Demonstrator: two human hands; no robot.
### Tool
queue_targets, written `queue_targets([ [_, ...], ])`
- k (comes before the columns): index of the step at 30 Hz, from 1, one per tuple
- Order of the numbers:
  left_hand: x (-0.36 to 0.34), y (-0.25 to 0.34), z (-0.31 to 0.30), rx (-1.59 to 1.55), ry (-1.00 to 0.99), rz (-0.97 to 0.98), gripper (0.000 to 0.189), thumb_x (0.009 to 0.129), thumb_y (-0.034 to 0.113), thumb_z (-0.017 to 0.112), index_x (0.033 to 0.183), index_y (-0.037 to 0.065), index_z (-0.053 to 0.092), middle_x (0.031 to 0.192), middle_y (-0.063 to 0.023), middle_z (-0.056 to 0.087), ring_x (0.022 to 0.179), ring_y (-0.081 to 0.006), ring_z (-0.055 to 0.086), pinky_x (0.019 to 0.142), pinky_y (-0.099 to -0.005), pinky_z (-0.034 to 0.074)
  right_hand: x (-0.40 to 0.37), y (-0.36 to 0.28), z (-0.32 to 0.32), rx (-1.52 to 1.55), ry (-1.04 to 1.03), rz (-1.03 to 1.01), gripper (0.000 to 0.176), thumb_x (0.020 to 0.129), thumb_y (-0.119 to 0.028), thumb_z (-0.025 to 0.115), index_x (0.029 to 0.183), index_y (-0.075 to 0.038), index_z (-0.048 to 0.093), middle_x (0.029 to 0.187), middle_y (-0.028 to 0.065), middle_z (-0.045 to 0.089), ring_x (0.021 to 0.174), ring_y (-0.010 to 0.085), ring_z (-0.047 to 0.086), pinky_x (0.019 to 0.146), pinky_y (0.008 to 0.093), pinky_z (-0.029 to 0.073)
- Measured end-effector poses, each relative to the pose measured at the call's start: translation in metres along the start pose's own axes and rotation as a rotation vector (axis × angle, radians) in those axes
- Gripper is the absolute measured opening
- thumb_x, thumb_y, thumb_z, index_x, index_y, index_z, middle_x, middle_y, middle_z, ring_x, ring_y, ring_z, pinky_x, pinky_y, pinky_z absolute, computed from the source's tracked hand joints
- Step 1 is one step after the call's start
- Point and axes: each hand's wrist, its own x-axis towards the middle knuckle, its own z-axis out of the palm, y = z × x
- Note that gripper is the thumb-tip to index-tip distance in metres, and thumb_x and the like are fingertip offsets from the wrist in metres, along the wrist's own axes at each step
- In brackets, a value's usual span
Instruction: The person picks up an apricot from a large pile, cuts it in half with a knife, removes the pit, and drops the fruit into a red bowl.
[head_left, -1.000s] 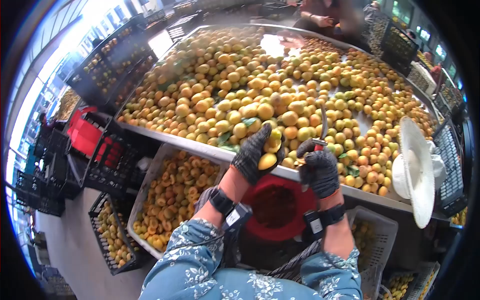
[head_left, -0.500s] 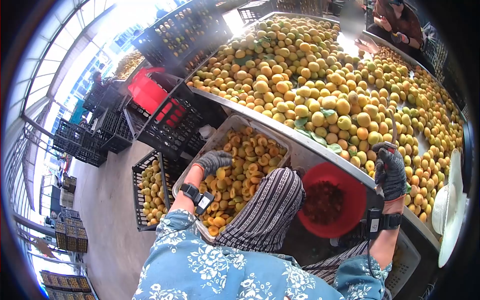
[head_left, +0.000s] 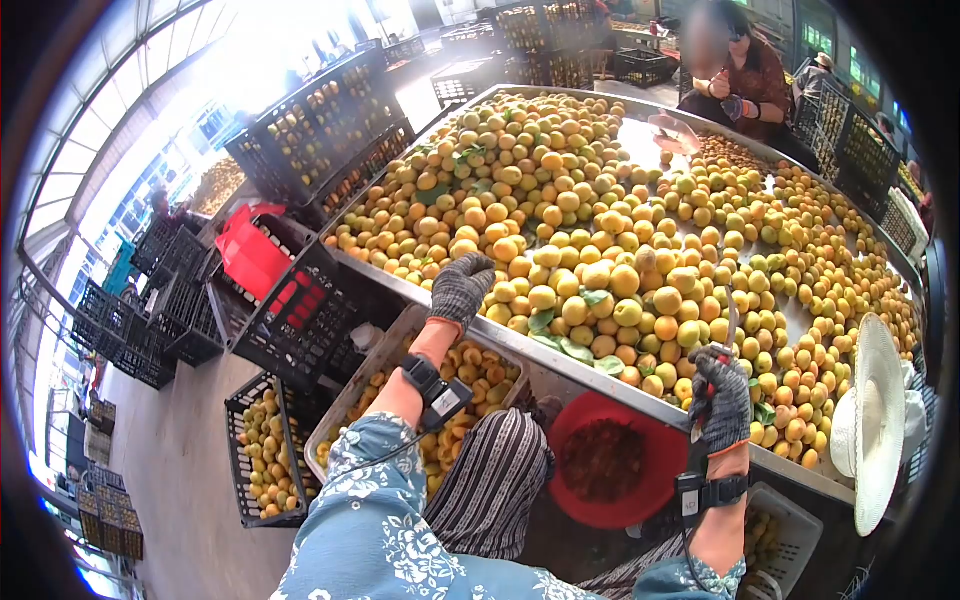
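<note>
My left hand (head_left: 461, 290), in a dark grey knitted glove, is over the near metal rim of the sorting table (head_left: 400, 285), beside the heaped apricots (head_left: 560, 215). Its fingers reach forward, a little bent, and no fruit shows in them. On the right, my gloved right hand (head_left: 720, 405) is closed around a knife (head_left: 733, 325) with a thin curved blade pointing up and some red at the handle. That hand is at the table's edge, close to the apricots. Below my left arm stands a crate of halved apricots (head_left: 485, 380).
A red basin (head_left: 660, 480) with dark contents sits under the table edge. Black crates (head_left: 290, 320) stand at the left, one holding whole apricots (head_left: 268, 450). A straw hat (head_left: 875, 425) is at the right corner. Another person (head_left: 755, 80) sits across the table.
My left hand has moved from above the halved apricots up to the table's edge by the whole ones. My right hand still holds the knife. The view has shifted, showing more of the far side.
</note>
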Motion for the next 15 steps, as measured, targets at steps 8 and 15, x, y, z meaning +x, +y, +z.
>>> queue_targets([
  [8,0.066,-0.008,0.032,0.631,-0.030,-0.123,0.052,0.072,0.042,0.069,0.118,0.020,0.058,0.101,-0.0143,0.067,0.097,-0.0313,0.062,0.084,-0.0408,0.048,-0.004,0.008,-0.008,-0.101,0.089,0.002,0.020,0.078,-0.017,0.067,0.090,-0.001,0.063,0.056,-0.0002,0.053,0.039,0.0068,0.046,0.034,0.0186,0.035],
  [15,0.081,-0.001,0.064,0.749,-0.100,-0.238,0.053,0.073,0.046,0.067,0.116,0.019,0.052,0.094,-0.0164,0.066,0.092,-0.0367,0.063,0.081,-0.0444,0.048,-0.002,0.009,-0.005,-0.115,0.096,-0.001,0.018,0.079,-0.015,0.066,0.091,-0.001,0.063,0.058,-0.0003,0.054,0.039,0.0064,0.047,0.034,0.0179,0.034],
])
